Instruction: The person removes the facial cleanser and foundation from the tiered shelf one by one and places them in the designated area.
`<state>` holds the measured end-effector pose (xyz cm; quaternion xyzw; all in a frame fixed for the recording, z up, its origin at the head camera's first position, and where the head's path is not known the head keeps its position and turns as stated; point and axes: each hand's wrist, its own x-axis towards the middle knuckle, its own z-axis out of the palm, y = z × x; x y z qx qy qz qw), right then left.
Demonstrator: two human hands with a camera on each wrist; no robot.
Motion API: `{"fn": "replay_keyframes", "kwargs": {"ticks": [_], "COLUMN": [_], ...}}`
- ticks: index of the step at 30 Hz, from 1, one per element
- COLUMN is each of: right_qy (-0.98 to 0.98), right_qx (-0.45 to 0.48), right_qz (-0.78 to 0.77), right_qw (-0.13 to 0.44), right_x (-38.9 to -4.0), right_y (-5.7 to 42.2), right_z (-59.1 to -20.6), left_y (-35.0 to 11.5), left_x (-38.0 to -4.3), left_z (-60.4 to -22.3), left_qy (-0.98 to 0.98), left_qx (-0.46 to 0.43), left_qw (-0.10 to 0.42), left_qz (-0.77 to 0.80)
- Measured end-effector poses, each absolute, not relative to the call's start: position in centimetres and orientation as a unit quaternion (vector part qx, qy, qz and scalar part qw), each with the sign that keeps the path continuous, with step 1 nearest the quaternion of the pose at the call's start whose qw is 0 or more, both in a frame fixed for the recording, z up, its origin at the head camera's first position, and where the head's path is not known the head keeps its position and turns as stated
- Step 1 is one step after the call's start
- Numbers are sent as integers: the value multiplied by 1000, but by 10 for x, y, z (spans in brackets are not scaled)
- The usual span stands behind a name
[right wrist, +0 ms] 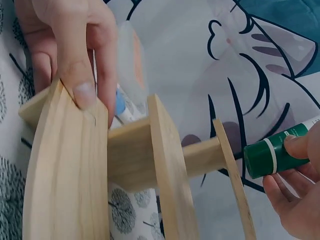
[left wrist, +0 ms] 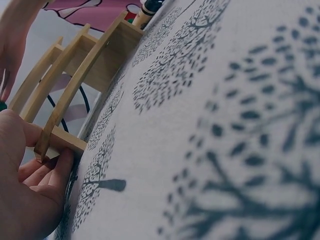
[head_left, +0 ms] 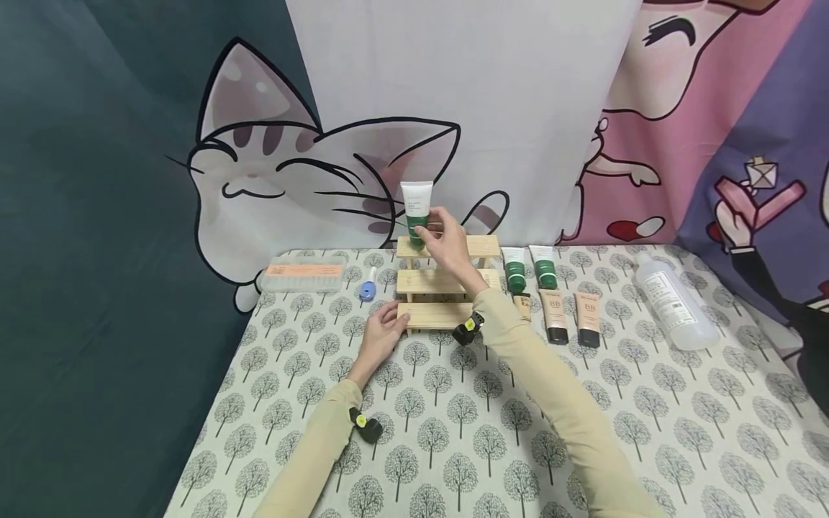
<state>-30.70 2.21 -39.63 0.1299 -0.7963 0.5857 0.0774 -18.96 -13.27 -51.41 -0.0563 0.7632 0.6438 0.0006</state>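
A three-step wooden display stand (head_left: 435,314) stands on the tablecloth. At its left end my left hand (head_left: 382,332) grips the lowest step, the thumb on top of the board (right wrist: 75,150) in the right wrist view. My right hand (head_left: 447,241) holds a white and green squeeze tube (head_left: 417,201) upright, cap down, at the left end of the top step. In the right wrist view the tube's green cap (right wrist: 257,160) is close over the top board (right wrist: 234,175), with thumb and fingers around the green part.
Two more green-white tubes (head_left: 514,270), two beige BB cream tubes (head_left: 587,316) and a small tube (head_left: 522,306) lie right of the stand. A clear bottle (head_left: 675,302) lies farther right. Left are a blue-ended item (head_left: 368,288) and a clear plastic case (head_left: 304,275). A printed curtain (head_left: 518,108) hangs behind.
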Motion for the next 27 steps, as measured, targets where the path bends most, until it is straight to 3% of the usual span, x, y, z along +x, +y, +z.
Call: {"fn": "replay_keyframes", "kwargs": {"ticks": [27], "right_qy": [-796], "right_qx": [73], "right_qz": [577], "right_qw": [170], "right_x": [-314], "right_y": [106], "right_z": [-389], "left_y": [-132], "left_x": [-189], "left_z": [-514], "left_qy": [760], "left_qx": [-54], "left_qw": [-4], "left_qz": [647]}}
